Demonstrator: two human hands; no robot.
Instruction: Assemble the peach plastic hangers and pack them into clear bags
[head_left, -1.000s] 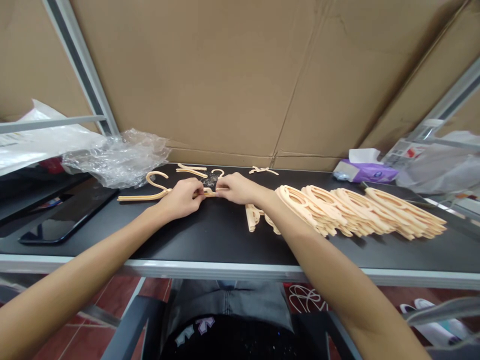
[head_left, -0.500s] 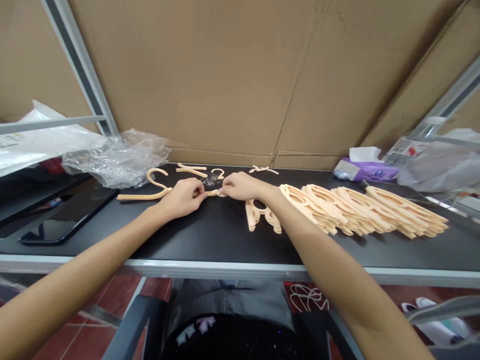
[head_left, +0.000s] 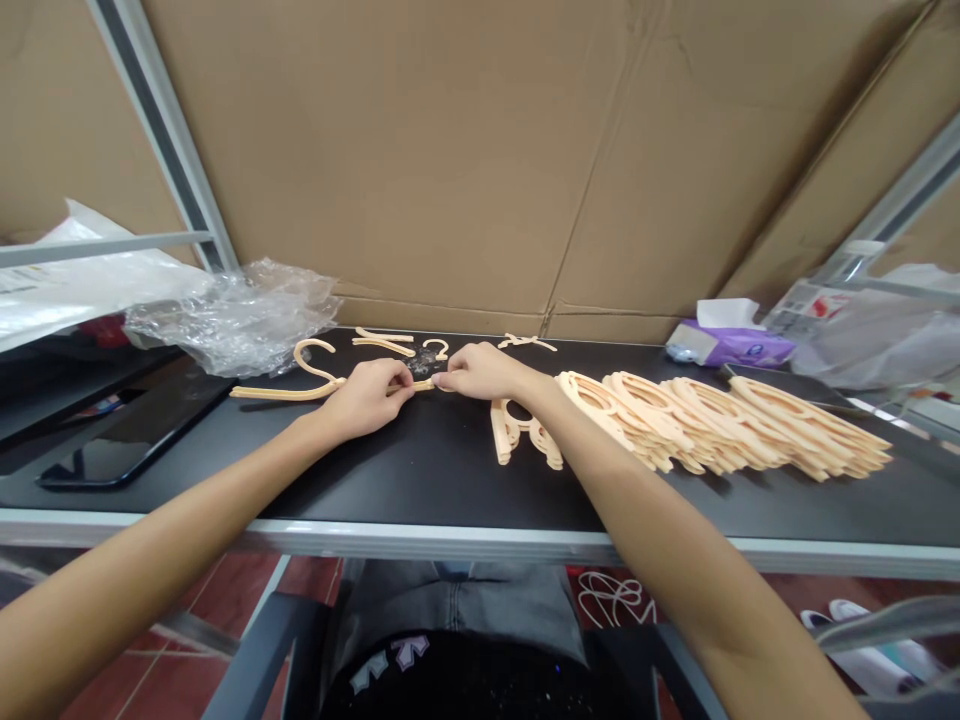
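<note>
A cream plastic hanger with a curved hook lies low over the black table, its long arm reaching out to the left. My left hand is closed round its middle section. The fingers of my right hand pinch its right end, partly covering the piece there. Behind my hands lie a small loose hook and some thin hanger arms. Beneath my right forearm, a few folded hanger parts rest on the table.
Rows of stacked folded hangers cover the right side. A purple tissue pack sits behind them. On the left are a dark glossy panel and crumpled clear plastic. A cardboard wall stands at the back.
My right hand has shifted slightly left along the hanger's end. My left hand keeps its hold, and the hanger's left end has moved slightly left.
</note>
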